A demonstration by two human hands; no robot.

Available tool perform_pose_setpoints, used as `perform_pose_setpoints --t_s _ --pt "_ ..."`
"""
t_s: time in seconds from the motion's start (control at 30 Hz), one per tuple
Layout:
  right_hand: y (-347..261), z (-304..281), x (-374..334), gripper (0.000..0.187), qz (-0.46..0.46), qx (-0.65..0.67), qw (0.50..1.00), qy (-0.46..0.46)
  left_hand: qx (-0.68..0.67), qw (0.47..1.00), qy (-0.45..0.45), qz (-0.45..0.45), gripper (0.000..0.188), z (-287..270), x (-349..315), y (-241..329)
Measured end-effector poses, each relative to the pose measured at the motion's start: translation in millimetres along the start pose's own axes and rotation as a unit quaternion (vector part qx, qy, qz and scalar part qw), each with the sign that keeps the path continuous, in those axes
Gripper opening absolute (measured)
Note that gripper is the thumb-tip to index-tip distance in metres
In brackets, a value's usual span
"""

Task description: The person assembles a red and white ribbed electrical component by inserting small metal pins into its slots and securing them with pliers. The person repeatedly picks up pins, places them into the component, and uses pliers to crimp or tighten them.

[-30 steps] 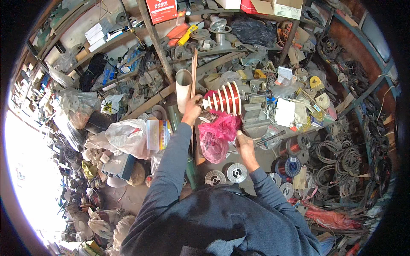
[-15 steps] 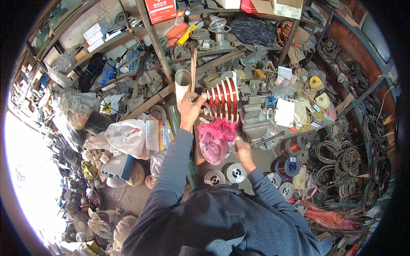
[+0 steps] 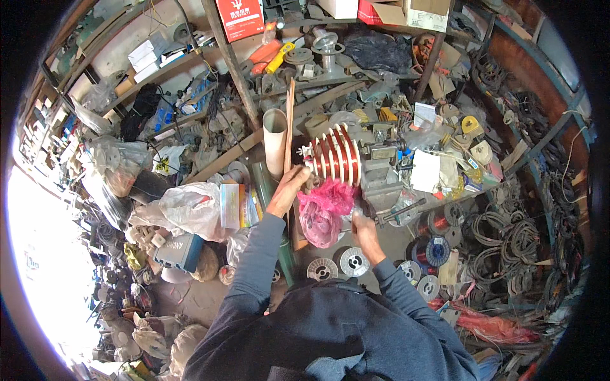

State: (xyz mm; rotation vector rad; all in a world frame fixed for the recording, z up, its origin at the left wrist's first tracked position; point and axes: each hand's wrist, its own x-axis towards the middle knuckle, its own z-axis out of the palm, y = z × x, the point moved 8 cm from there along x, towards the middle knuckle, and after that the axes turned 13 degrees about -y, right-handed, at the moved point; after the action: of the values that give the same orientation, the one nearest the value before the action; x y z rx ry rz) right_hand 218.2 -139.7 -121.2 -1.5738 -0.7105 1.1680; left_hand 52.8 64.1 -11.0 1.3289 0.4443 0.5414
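A winding former (image 3: pixel 337 155) with several pale discs and red-brown wire wound between them stands at the front of the bench. Just below its left end is my left hand (image 3: pixel 290 190), fingers drawn together; anything thin between them is too small to make out. Under the former hangs a pink plastic bag (image 3: pixel 321 219) with something inside. To the right of the bag, my right hand (image 3: pixel 367 236) is closed near a pale metal part; what it grips is mostly hidden by the fingers.
A cardboard tube (image 3: pixel 274 143) and a thin wooden strip (image 3: pixel 290 120) rise left of the former. Empty-looking white spools (image 3: pixel 353 261) lie below the bench. At right are wire spools (image 3: pixel 436 251) and coiled cables (image 3: pixel 508 238). A blue case (image 3: pixel 178 251) sits at left.
My left hand has moved down from the former's left end to just below it. My right hand has shifted slightly downward. The whole view has tilted a little.
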Motion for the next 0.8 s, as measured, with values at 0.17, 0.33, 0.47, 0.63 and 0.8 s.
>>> perform_pose_setpoints --t_s 0.17,0.33,0.47,0.63,0.8 --pt "-20 1 5 0.055 -0.101 0.019 0.995 -0.014 0.212 0.965 0.157 -0.010 0.030 -24 11 35" --pt "5 -2 -9 0.056 0.076 0.011 0.997 0.010 0.164 0.957 0.232 0.057 0.035 -52 43 40" --pt "-35 0 -8 0.058 -0.147 0.024 0.988 -0.027 0.023 0.994 0.103 -0.023 0.020 -47 57 0" --pt "-12 4 -8 0.059 -0.017 -0.048 0.999 0.010 -0.032 0.997 0.057 -0.037 0.025 -20 16 -19" --pt "-30 1 0 0.058 -0.160 -0.038 0.986 0.009 0.016 0.999 -0.019 0.025 0.027 5 -4 5"
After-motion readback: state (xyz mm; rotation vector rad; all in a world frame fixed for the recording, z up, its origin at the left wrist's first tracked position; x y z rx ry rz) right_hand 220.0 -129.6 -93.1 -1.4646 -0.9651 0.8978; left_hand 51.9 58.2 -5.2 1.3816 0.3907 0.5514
